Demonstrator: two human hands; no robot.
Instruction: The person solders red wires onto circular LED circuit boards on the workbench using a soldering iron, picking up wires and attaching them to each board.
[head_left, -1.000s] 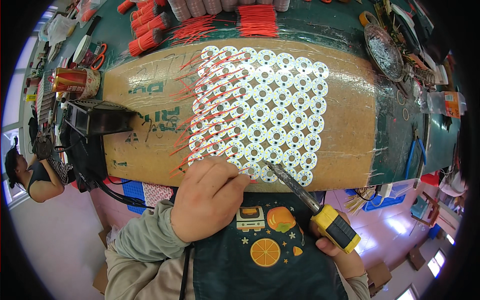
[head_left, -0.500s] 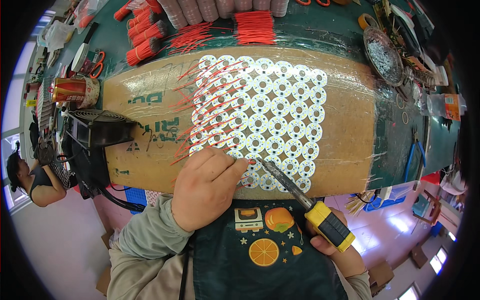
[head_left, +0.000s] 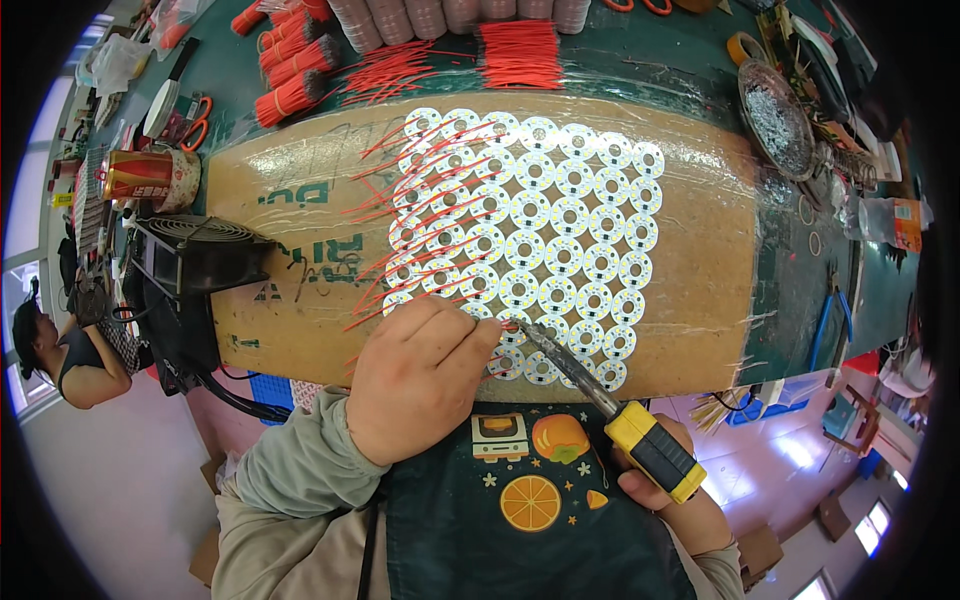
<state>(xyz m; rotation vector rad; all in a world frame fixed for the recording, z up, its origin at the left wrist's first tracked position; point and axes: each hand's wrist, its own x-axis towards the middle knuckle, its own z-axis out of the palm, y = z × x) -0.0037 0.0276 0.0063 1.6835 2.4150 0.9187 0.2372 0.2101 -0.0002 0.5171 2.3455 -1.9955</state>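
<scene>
Rows of white ring-shaped LED circuit boards [head_left: 568,216] lie on a brown cardboard sheet [head_left: 690,290]. Thin red wires [head_left: 375,270] stick out to the left from the boards in the left columns. Over the near left part of the rows, my left hand [head_left: 415,375] is closed in a pinch, a short red wire showing at its fingertips. A soldering iron [head_left: 575,372] with a yellow and black handle is gripped by my right hand [head_left: 655,470], partly hidden behind that handle. Its tip meets a board right beside my left fingertips; whether it touches the wire I cannot tell.
Cut red wires [head_left: 520,55] and tied wire bundles [head_left: 295,97] lie at the back. A black fan [head_left: 195,255] stands left, near a red can [head_left: 137,176]. At right are a metal dish of silvery bits [head_left: 775,120] and blue-handled pliers [head_left: 826,320]. Someone sits far left.
The boards and cardboard appear slightly further right in view. My left hand keeps its pinch beside the iron's tip, and the iron's handle sits marginally further left.
</scene>
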